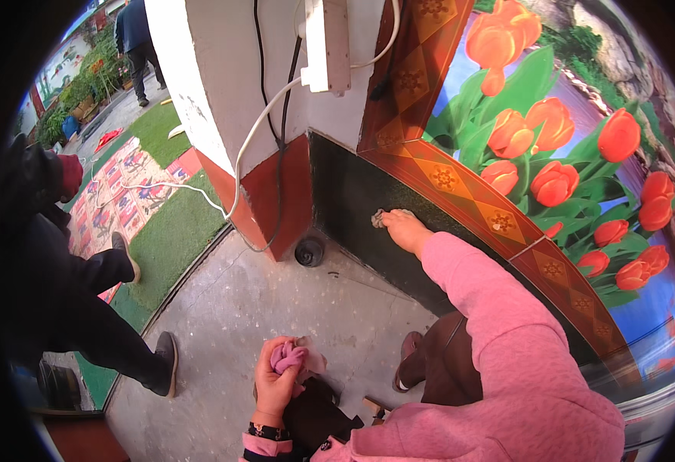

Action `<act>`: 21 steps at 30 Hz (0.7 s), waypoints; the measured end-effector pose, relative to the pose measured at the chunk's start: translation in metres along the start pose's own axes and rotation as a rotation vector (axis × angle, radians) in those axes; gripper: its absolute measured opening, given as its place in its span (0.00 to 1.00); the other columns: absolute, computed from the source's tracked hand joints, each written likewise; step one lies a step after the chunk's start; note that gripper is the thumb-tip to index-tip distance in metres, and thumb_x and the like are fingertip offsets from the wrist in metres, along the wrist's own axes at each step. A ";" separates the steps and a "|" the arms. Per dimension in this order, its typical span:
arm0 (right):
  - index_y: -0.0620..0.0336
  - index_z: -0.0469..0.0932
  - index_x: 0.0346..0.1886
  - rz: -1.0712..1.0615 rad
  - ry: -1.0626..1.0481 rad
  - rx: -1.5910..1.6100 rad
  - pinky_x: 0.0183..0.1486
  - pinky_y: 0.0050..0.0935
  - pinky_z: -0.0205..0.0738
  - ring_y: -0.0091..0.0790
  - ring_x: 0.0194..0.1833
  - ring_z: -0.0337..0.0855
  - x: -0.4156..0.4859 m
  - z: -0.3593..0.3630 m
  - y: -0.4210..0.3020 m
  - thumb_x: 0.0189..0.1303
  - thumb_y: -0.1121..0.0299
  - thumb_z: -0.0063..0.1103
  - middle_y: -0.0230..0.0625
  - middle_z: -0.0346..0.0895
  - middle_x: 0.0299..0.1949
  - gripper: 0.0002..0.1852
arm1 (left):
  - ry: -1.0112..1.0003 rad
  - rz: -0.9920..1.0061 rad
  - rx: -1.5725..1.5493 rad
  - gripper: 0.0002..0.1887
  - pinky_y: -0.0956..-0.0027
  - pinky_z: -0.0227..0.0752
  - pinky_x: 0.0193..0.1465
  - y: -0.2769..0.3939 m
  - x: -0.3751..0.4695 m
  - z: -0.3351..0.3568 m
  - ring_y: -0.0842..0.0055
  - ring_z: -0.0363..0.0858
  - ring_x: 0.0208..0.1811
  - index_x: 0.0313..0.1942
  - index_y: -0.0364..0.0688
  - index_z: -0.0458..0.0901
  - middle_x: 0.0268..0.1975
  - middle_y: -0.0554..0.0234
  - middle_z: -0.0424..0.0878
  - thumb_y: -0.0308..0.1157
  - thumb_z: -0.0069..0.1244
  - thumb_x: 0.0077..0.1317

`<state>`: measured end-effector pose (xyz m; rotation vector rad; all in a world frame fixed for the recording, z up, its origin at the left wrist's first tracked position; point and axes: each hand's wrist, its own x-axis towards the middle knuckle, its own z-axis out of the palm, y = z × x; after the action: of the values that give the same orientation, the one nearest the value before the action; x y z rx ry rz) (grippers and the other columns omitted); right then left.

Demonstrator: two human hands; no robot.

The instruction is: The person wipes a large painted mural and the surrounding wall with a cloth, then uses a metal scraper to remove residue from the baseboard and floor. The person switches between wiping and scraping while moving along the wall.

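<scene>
My right hand (405, 230) presses a crumpled greyish rag (379, 218) against the dark lower band of the wall (360, 190), just under a patterned brown tile border (444, 178). My right arm, in a pink sleeve, reaches out to it. Low in the middle of the view, my left hand (274, 372) is closed around a bunched pink cloth (287, 357). Something pale and thin, perhaps plastic or wet fabric, hangs beside that cloth. A bracelet circles the left wrist.
A white power strip (327, 52) hangs on the pillar, with cables (239, 156) running down and across the floor. A small dark round object (309, 252) sits in the corner. At left a person in dark clothes (66, 289) stands close; another person (136, 43) is farther off.
</scene>
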<state>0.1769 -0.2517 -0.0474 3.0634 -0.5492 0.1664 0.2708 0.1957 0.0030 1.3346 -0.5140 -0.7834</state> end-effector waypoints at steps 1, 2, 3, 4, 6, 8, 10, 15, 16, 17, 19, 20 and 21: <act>0.58 0.76 0.52 0.073 -0.070 0.019 0.62 0.39 0.67 0.43 0.60 0.72 -0.005 -0.015 -0.005 0.61 0.71 0.49 0.41 0.76 0.57 0.15 | -0.013 0.015 -0.002 0.16 0.76 0.76 0.47 0.001 0.000 0.000 0.80 0.78 0.45 0.53 0.39 0.76 0.46 0.66 0.78 0.21 0.55 0.65; 0.57 0.77 0.50 0.175 0.085 0.101 0.62 0.39 0.67 0.42 0.59 0.72 -0.010 -0.037 -0.010 0.65 0.71 0.47 0.39 0.76 0.57 0.13 | -0.013 0.020 -0.015 0.16 0.76 0.76 0.46 0.001 -0.001 0.000 0.80 0.79 0.45 0.53 0.39 0.76 0.46 0.65 0.79 0.21 0.55 0.65; 0.58 0.78 0.49 0.175 0.242 0.017 0.62 0.41 0.66 0.42 0.59 0.72 -0.009 -0.066 -0.008 0.66 0.73 0.44 0.38 0.76 0.56 0.14 | -0.017 0.033 -0.020 0.16 0.76 0.77 0.45 0.001 -0.001 0.001 0.80 0.79 0.45 0.53 0.39 0.76 0.46 0.65 0.79 0.21 0.55 0.65; 0.61 0.78 0.53 0.089 0.642 -0.116 0.65 0.43 0.64 0.42 0.61 0.72 -0.008 -0.097 -0.007 0.64 0.75 0.44 0.40 0.75 0.58 0.17 | -0.015 0.047 -0.019 0.17 0.76 0.78 0.45 0.001 -0.001 0.002 0.80 0.79 0.44 0.54 0.39 0.75 0.46 0.65 0.79 0.21 0.54 0.65; 0.66 0.76 0.57 0.121 0.805 -0.254 0.72 0.42 0.58 0.42 0.68 0.69 -0.023 -0.164 0.010 0.62 0.78 0.45 0.41 0.73 0.62 0.20 | -0.025 0.041 -0.014 0.17 0.77 0.77 0.44 -0.001 0.001 0.007 0.81 0.79 0.43 0.54 0.40 0.75 0.45 0.67 0.79 0.21 0.54 0.65; 0.67 0.76 0.57 0.111 0.902 -0.286 0.72 0.42 0.58 0.41 0.68 0.68 -0.034 -0.204 0.020 0.61 0.79 0.45 0.41 0.73 0.62 0.20 | -0.027 0.022 -0.003 0.18 0.77 0.77 0.45 -0.005 0.003 0.013 0.81 0.79 0.44 0.54 0.40 0.75 0.46 0.67 0.79 0.22 0.55 0.64; 0.67 0.77 0.55 0.052 0.853 -0.311 0.72 0.41 0.59 0.41 0.68 0.67 -0.042 -0.210 0.025 0.62 0.78 0.45 0.41 0.73 0.62 0.19 | -0.057 0.069 0.018 0.19 0.76 0.77 0.46 -0.010 0.008 0.019 0.81 0.79 0.45 0.55 0.40 0.75 0.46 0.67 0.80 0.22 0.56 0.64; 0.62 0.76 0.58 0.103 0.328 -0.057 0.71 0.39 0.62 0.45 0.69 0.66 -0.060 -0.132 0.002 0.66 0.75 0.47 0.39 0.71 0.65 0.18 | -0.007 0.120 0.093 0.20 0.74 0.77 0.50 -0.016 0.008 0.026 0.81 0.79 0.47 0.55 0.40 0.76 0.48 0.66 0.81 0.25 0.58 0.63; 0.60 0.76 0.58 0.108 0.343 0.022 0.70 0.40 0.63 0.45 0.69 0.66 -0.057 -0.124 0.001 0.67 0.73 0.47 0.38 0.70 0.66 0.17 | -0.010 0.082 0.114 0.20 0.73 0.77 0.51 -0.016 0.007 0.027 0.81 0.79 0.48 0.56 0.40 0.75 0.49 0.66 0.81 0.26 0.58 0.64; 0.59 0.76 0.59 0.256 0.236 0.083 0.70 0.40 0.63 0.45 0.69 0.66 -0.055 -0.122 0.000 0.68 0.72 0.48 0.37 0.69 0.67 0.17 | -0.012 0.020 0.142 0.20 0.73 0.76 0.52 -0.017 0.006 0.027 0.81 0.79 0.49 0.57 0.40 0.75 0.50 0.66 0.81 0.28 0.58 0.64; 0.59 0.76 0.59 0.197 0.431 0.001 0.70 0.42 0.64 0.46 0.68 0.66 -0.041 -0.144 0.002 0.67 0.71 0.50 0.39 0.69 0.67 0.18 | -0.074 0.041 0.080 0.22 0.72 0.75 0.55 -0.018 0.005 0.026 0.80 0.79 0.51 0.58 0.40 0.75 0.51 0.66 0.81 0.30 0.59 0.65; 0.61 0.75 0.59 0.086 0.593 -0.053 0.71 0.43 0.62 0.47 0.68 0.67 -0.027 -0.170 0.007 0.67 0.71 0.50 0.41 0.69 0.67 0.18 | -0.061 0.122 0.268 0.23 0.72 0.74 0.57 -0.018 0.004 0.023 0.80 0.78 0.53 0.59 0.40 0.74 0.51 0.66 0.81 0.30 0.59 0.65; 0.63 0.75 0.59 0.053 0.781 -0.025 0.72 0.43 0.60 0.47 0.67 0.67 -0.017 -0.197 0.010 0.65 0.73 0.51 0.42 0.70 0.66 0.19 | -0.069 0.114 0.255 0.22 0.72 0.73 0.58 -0.019 0.004 0.022 0.79 0.78 0.53 0.59 0.40 0.74 0.51 0.65 0.81 0.30 0.59 0.65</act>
<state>0.1373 -0.2464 0.1466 2.6287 -0.5474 1.2539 0.2538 0.1776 -0.0117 1.5016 -0.7584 -0.6876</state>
